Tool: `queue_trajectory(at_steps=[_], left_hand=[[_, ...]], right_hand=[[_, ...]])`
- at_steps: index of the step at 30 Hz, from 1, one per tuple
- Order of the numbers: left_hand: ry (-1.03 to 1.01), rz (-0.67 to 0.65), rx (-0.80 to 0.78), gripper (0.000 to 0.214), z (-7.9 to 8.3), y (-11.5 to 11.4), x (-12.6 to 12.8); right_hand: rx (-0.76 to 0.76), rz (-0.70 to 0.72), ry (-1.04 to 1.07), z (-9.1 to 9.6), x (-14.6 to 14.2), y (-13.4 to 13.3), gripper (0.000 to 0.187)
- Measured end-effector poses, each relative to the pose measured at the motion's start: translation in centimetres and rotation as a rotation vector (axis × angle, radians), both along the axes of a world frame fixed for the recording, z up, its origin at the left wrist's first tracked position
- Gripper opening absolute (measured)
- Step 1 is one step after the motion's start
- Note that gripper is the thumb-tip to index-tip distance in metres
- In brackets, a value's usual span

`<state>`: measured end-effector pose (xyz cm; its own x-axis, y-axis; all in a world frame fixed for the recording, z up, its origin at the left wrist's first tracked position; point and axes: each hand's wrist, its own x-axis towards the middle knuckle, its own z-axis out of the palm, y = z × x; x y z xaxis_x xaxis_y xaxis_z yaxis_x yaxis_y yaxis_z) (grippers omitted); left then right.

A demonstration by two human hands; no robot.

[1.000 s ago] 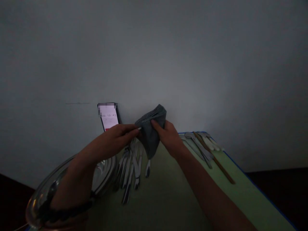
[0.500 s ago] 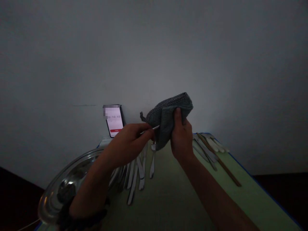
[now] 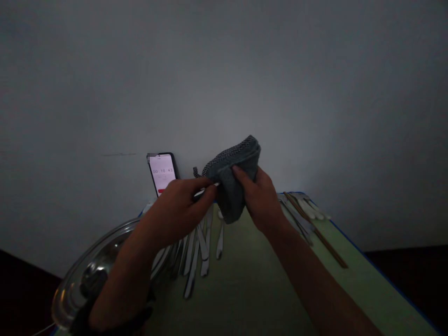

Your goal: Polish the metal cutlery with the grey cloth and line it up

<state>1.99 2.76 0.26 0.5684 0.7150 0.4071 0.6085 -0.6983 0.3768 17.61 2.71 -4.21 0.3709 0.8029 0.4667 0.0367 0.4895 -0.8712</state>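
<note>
My left hand (image 3: 182,205) pinches a thin, pale metal piece of cutlery (image 3: 200,192) between thumb and fingers. The cloth hides the other end, so I cannot make out its kind. Folded over that end is a grey cloth (image 3: 231,196) with a black-and-white checked side and a small loop. My right hand (image 3: 261,198) grips this cloth, thumb pressed on top. Under the hands, a spoon (image 3: 220,245) lies on the table, its bowl partly covered by the cloth. Several metal table knives (image 3: 191,280) lie to its left.
A shiny metal bowl (image 3: 66,289) stands at the left, partly behind my forearm. A phone (image 3: 163,170) showing a timer leans against the wall. Chopsticks (image 3: 329,247), more metal cutlery (image 3: 297,219) and white-handled pieces (image 3: 315,212) lie at the right of the green table (image 3: 367,289).
The cloth and my right hand have shifted left, closer to my left hand. Less of the metal piece shows between the left fingers and the cloth. The view has turned slightly.
</note>
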Motion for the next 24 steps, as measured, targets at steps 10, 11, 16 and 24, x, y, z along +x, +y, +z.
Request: queue_trajectory(at_steps=[10,11,16,24], left_hand=[[-0.098,0.035,0.082,0.019,0.7,-0.3,-1.1],[-0.072,0.022,0.094,0.020,0.7,-0.4,-1.0],[-0.005,0.018,0.168,0.028,1.0,-1.2,-0.6],[0.041,0.047,0.280,0.032,1.0,-1.9,-0.1]], right_hand=[[0.112,0.130,-0.618,2.9,3.5,-3.0,0.017],[0.109,0.109,-0.604,2.7,3.3,-2.9,0.018],[0.075,0.109,-0.567,2.5,3.3,-2.7,0.021],[-0.014,0.146,-0.660,2.1,4.0,-2.1,0.034]])
